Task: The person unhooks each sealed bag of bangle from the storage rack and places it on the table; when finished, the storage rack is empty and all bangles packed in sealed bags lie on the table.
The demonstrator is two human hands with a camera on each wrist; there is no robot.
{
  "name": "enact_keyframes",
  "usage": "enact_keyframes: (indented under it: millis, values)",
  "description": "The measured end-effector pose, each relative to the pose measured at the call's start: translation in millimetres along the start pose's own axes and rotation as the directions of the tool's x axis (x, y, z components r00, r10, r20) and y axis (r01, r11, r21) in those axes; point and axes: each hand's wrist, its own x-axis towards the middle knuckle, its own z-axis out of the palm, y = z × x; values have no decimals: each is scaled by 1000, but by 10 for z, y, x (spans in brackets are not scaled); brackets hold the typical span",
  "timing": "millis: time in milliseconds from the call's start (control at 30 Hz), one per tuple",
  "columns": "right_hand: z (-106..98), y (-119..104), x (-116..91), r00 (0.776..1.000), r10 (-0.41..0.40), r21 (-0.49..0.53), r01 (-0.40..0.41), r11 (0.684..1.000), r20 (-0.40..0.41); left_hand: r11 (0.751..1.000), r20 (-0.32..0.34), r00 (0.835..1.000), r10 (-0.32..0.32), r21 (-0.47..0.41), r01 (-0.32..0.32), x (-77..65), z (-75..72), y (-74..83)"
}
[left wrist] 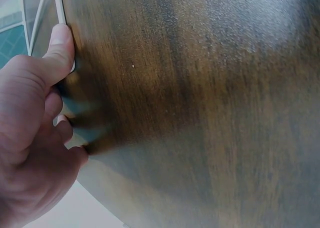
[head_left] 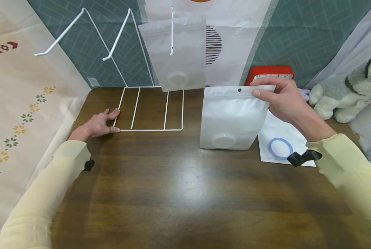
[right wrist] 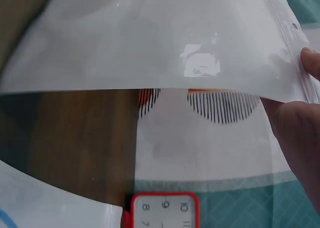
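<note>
A white wire display rack (head_left: 142,130) stands at the table's back left, with long hooks reaching up and forward. My left hand (head_left: 99,124) grips its front left corner; in the left wrist view the thumb (left wrist: 60,50) lies along the white wire. One white pouch (head_left: 160,52) hangs from the rack's right hook. My right hand (head_left: 281,98) pinches another white zip pouch (head_left: 232,117) by its top right corner, near the small hang hole. That pouch is upright, its round bulge low on the front. Whether its bottom touches the table is hard to tell.
A white pouch with a blue ring (head_left: 280,148) lies on the table under my right forearm. Behind my right hand is a red clock (head_left: 270,71). A grey and white plush dog (head_left: 341,90) sits at the right. Patterned cloth (head_left: 23,114) borders the left side.
</note>
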Motion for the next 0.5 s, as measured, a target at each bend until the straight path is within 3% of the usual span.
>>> enact_keyframes:
  millis: [100,300,500]
  values:
    - [-52,28,156,1000,11,-19,-11,1000,-27,1000,-7,1000,8,8,-8,-2,7,-16]
    - [-185,113,376,983,137,-56,-145,988,-123,999,-5,1000,17,29,-17,-6,4,-14]
    - [-316,297,489,980,146,-109,-161,981,-136,1000,-3,1000,12,13,-12,3,-8,-14]
